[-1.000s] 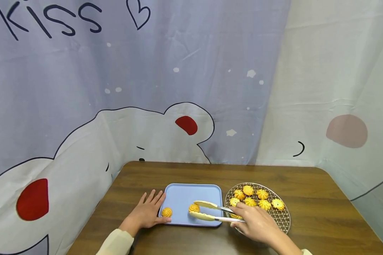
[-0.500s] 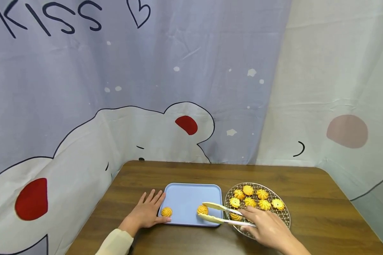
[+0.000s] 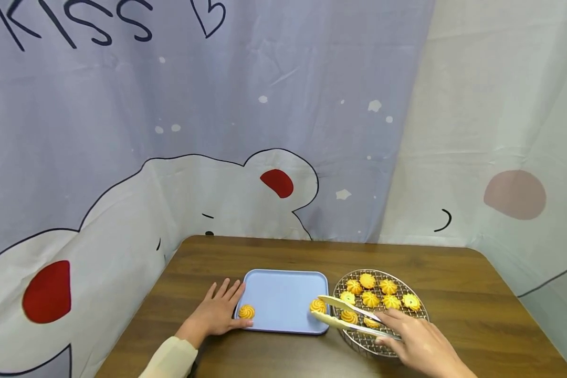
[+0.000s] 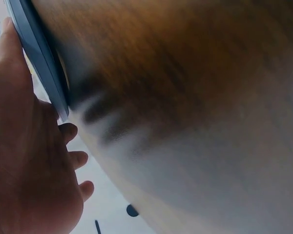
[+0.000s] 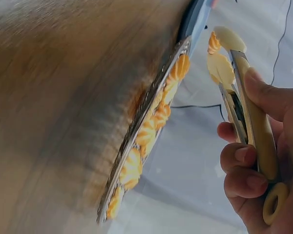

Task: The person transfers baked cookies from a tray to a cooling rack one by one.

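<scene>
My right hand (image 3: 422,336) holds a pair of tongs (image 3: 333,321) with cream-coloured tips and handles. Between the tips is a swirled yellow cookie (image 3: 317,306), above the right edge of the blue tray (image 3: 283,291). The right wrist view has my fingers and thumb wrapped around the tongs (image 5: 258,131), with the cookie (image 5: 214,44) at their tips. At the tray's left side rests my left hand (image 3: 214,313), fingers spread, thumb along the front rim. Another swirled cookie (image 3: 247,312) lies in the tray's front left corner, beside that thumb.
Right of the tray stands a round wire rack (image 3: 382,345) bearing several yellow cookies (image 3: 370,299). Tongs and right hand pass over its front part. Both stand on a brown wooden table (image 3: 472,294). A printed curtain (image 3: 283,105) hangs behind it.
My right hand has moved to the right with the tongs, bringing the cookie from the tray's middle to its right edge. The left hand stays where it was.
</scene>
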Motion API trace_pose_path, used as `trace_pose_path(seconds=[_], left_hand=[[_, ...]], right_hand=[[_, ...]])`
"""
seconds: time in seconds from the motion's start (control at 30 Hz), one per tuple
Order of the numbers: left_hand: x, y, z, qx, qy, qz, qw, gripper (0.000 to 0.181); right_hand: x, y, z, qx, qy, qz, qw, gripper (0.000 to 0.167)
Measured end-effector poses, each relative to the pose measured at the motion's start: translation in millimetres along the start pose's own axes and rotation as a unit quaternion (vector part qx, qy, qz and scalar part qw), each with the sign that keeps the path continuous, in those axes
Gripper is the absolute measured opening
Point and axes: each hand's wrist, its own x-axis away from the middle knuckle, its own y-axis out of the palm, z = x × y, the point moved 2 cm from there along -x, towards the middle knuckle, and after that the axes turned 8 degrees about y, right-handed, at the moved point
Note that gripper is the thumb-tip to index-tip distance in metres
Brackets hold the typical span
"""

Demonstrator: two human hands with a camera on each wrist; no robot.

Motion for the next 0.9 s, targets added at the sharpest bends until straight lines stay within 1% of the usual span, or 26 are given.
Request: trace_pose_path(seconds=[0.13, 0.3, 0.37, 0.4, 0.5, 0.67, 0.77, 0.9], left_hand=[[0.3, -2.5, 1.2, 0.004, -0.002, -0.014, 0.9999, 0.105], [-1.5, -2.3, 0.1, 0.001, -0.003, -0.015, 0.9999, 0.106], [-2.5, -1.9, -0.6, 0.004, -0.001, -0.012, 0.9999, 0.106], [-2.6, -1.4, -1.2, 0.005, 0.001, -0.010, 0.9999, 0.105], [-0.4, 0.7, -3.2, 0.013, 0.006, 0.000, 0.9999, 0.107], [4.6, 2.4, -4.8, 0.021, 0.008, 0.015, 0.9996, 0.108], [5.4, 0.4, -3.5, 0.025, 0.006, 0.015, 0.9995, 0.106], [3.4, -1.8, -1.2, 0.024, 0.008, 0.007, 0.9997, 0.106]], right_hand=[[7.6, -7.2, 7.4, 0.015, 0.022, -0.018, 0.9995, 0.047], [17.7, -17.3, 17.7, 0.026, 0.045, 0.000, 0.9987, 0.047], [21.3, -21.7, 21.4, 0.023, 0.059, 0.000, 0.9980, 0.047], [22.9, -23.9, 23.1, 0.021, 0.067, -0.005, 0.9975, 0.048], [26.3, -28.8, 27.4, 0.012, 0.092, -0.038, 0.9950, 0.050], [33.3, -30.9, 34.7, -0.006, 0.101, -0.070, 0.9924, 0.050], [39.8, -30.7, 40.4, -0.022, 0.104, -0.086, 0.9906, 0.049], [50.9, -31.5, 49.7, -0.023, 0.125, -0.103, 0.9865, 0.051]])
